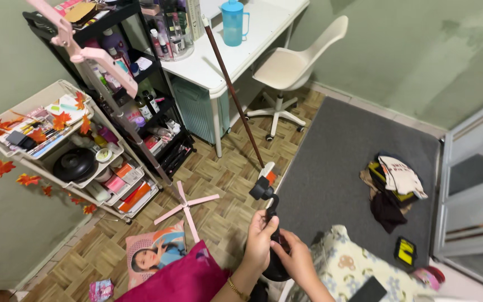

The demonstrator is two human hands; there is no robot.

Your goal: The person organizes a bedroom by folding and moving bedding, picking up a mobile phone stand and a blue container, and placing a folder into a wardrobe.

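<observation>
1. Both hands meet low in the frame, just left of the grey rug point(336, 168), which serves as the landmark here.
2. Left hand point(261, 243): fingers curled around the stem of a small black stand point(269, 223), gripping it from the left side, thumb up along the shaft. A thin gold bracelet point(237, 289) sits on that wrist.
3. Right hand point(296, 258): fingers closed on the lower part of the same stand, just above its round black base. Hand lies below and right of the left hand, the two touching or nearly so.
4. The black stand rises from between the hands; its clamp head stands above the left hand's fingertips, at the rug's left edge.
5. Directly beyond the clamp head, at the rug's left border, the foot of a brown pole point(233, 89) rests on the floor; the pole leans up toward the white desk point(219, 61).
6. Left of the rug, on the parquet: a pink tripod stand point(185, 204), legs spread, its pole slanting up past a white cart point(40, 162).
7. On the rug, right side: a heap of clothes point(392, 187), well apart from the hands.
8. Beyond the rug's far-left corner: white swivel chair point(294, 64).
9. A blue jug point(233, 22) stands on the desk.
10. Near the left forearm, left of the rug: magenta cushion point(180, 279) and a printed pillow point(155, 249).
</observation>
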